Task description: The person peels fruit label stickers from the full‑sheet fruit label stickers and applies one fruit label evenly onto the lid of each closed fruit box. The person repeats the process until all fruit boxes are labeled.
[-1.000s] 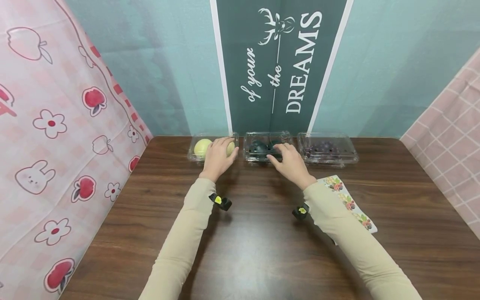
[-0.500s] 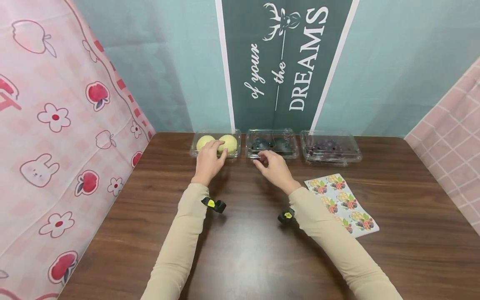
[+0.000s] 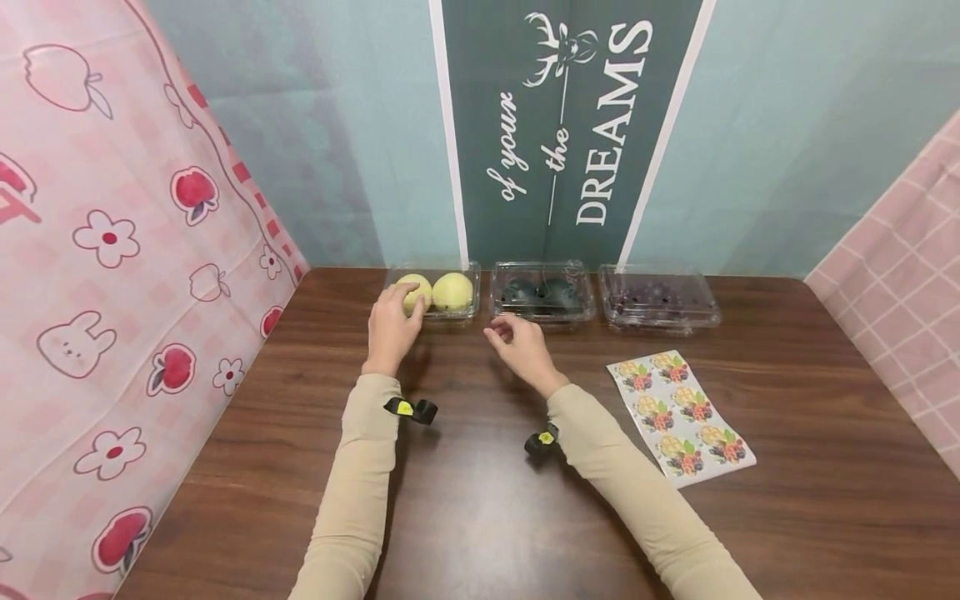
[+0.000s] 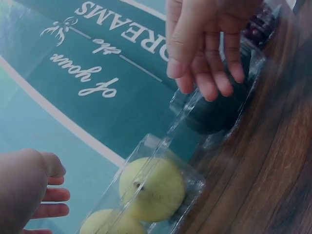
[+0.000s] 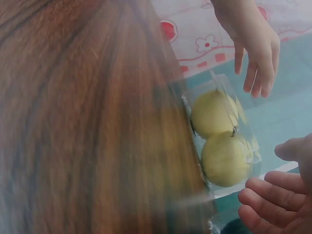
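Observation:
My left hand [image 3: 392,327] hovers at the left clear plastic box [image 3: 450,315], overlapping it in the head view, its fingers loosely bent and holding nothing. Inside that box sit two round yellow-green fruits [image 5: 225,159] that look like pears. My right hand [image 3: 522,348] is just in front of the middle clear box [image 3: 542,312], its fingers relaxed with nothing between them. Two dark round fruits [image 3: 558,293] lie in the middle box. From the right wrist, the left hand appears above the pear-like fruits, apart from the box.
A third clear box [image 3: 701,313] with dark purple grapes [image 3: 651,296] stands at the right of the row. A sheet of fruit-print stickers [image 3: 681,417] lies on the wooden table [image 3: 480,517] right of my right arm. Fabric curtains [image 3: 322,150] hang behind and at the sides.
Both hands have moved left and back toward me from the boxes. The right hand has come off the middle box, and the sticker sheet has come fully into sight.

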Motion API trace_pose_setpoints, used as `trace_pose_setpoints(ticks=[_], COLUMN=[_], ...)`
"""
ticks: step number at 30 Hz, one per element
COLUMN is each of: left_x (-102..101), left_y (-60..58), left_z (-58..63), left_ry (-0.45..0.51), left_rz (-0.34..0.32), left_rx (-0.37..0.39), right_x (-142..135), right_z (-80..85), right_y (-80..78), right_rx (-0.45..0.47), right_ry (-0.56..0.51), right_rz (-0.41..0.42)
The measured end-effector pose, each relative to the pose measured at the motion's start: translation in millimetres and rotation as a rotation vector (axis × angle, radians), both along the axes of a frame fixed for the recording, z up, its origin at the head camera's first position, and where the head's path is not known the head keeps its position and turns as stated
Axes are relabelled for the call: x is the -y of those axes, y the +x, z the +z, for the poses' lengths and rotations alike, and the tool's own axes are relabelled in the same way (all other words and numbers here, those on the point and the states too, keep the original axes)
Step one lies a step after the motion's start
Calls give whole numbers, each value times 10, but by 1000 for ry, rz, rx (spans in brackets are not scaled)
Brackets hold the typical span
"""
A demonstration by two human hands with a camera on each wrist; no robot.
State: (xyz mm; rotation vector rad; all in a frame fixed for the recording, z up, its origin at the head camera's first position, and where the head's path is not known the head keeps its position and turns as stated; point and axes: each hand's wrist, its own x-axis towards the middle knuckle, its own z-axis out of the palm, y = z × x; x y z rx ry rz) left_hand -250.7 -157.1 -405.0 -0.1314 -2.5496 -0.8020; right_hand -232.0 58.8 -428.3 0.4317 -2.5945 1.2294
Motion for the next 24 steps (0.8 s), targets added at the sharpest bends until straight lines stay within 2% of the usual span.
trace_pose_setpoints(ticks=[5, 11, 16, 24], left_x=[77, 173, 267, 381], left_y=[2, -25, -50, -60], left_z=[-16, -37, -54, -110], left_ry=[34, 99, 144, 185], left_rz=[17, 35, 65, 101], left_rx=[4, -35, -64, -29], right_x=[69, 128, 188, 272], right_z=[-33, -38, -61, -95], right_y=[3, -10, -41, -39], right_rx=[13, 28, 94, 161], right_ry=[-32, -45, -103, -174], right_rz=[-18, -46, -79, -131])
